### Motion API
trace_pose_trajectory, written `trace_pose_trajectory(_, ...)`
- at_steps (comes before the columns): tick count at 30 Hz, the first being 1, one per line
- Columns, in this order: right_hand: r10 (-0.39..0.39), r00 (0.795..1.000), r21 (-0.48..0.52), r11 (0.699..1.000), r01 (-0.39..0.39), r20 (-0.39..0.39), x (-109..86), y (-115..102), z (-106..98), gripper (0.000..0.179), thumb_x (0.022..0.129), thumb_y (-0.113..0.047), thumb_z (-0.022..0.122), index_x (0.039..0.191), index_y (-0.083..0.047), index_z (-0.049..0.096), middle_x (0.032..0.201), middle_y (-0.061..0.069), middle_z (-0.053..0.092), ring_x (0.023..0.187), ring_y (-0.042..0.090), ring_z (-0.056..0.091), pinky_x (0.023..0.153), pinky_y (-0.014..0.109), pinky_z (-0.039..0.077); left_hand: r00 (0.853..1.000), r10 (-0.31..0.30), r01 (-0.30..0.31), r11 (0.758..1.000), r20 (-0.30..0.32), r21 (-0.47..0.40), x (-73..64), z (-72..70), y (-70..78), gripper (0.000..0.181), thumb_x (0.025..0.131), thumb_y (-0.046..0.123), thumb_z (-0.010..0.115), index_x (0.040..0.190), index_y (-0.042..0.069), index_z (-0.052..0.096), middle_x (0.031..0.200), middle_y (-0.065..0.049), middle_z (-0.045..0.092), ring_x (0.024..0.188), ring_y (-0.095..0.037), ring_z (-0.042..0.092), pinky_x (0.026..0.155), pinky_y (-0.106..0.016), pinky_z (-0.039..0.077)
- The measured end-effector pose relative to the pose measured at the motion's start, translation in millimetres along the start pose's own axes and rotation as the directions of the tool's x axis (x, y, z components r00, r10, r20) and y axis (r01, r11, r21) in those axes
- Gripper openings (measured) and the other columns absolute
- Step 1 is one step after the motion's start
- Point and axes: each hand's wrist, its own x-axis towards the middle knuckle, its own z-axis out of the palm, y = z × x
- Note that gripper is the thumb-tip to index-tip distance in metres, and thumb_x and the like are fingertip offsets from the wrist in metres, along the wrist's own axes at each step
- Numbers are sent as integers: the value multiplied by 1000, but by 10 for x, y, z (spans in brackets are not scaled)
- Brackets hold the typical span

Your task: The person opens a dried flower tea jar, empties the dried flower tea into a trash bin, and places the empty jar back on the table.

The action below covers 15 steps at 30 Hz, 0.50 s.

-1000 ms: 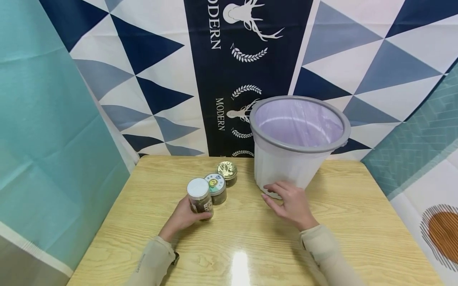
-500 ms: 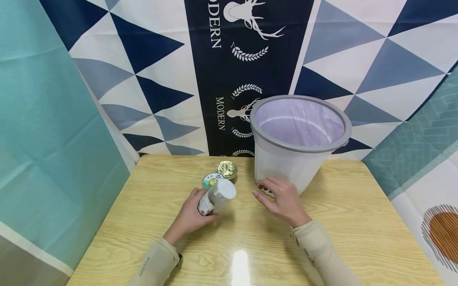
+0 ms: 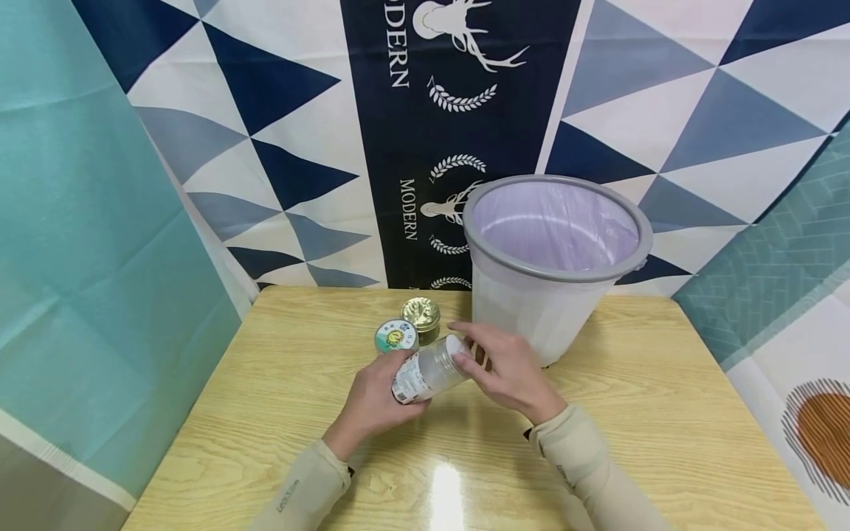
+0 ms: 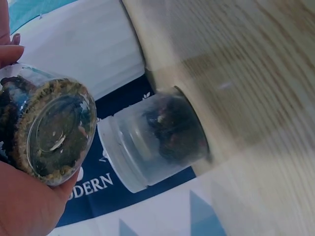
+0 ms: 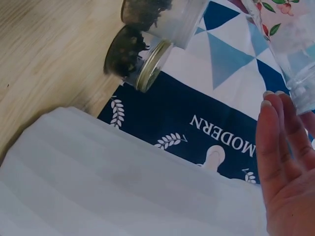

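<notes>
My left hand (image 3: 375,402) grips a clear plastic jar (image 3: 425,376) around its body, tilted with its white lid (image 3: 455,346) toward the right. The label shows a floral print in the right wrist view. Dark and yellowish bits lie against its base in the left wrist view. At the lid is my right hand (image 3: 508,369), thumb near the lid's front and fingers reaching past it, fairly straight in the right wrist view. Behind the held jar stand a jar with a green and white printed lid (image 3: 396,335) and a smaller gold-lidded jar (image 3: 420,313).
A white bin (image 3: 531,310) with a grey rim and pale purple liner stands at the back right, close behind my right hand. The wooden table (image 3: 279,413) meets a patterned cloth (image 3: 285,147) at its back edge. A teal cloth (image 3: 99,243) hangs on the left.
My left hand has lifted the jar, moved it right and tipped its lid toward my right hand. My right hand has moved left from beside the bin to the lid.
</notes>
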Motion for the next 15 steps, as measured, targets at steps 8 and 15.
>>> trace_pose_trajectory(8,84,996,-105,991,-81,20,25,-73,72,45,103,-53,52,116,-14,69,94,-1,70,69,10,59,60,26,48,996,72,-63,982,-44,180,23,35,92,78,60,36,93,128,11,64,111,-4,72,97,-20,69,82,-36,61)
trace_pose_trajectory(15,151,985,-58,986,-156,-84,28,-113,195,25,100,-35,56,99,-12,68,84,0,65,65,11,55,56,24,46,996,90,-80,966,-27,245,44,34,174,75,59,40,93,122,13,61,102,-2,71,81,-15,67,67,-29,58)
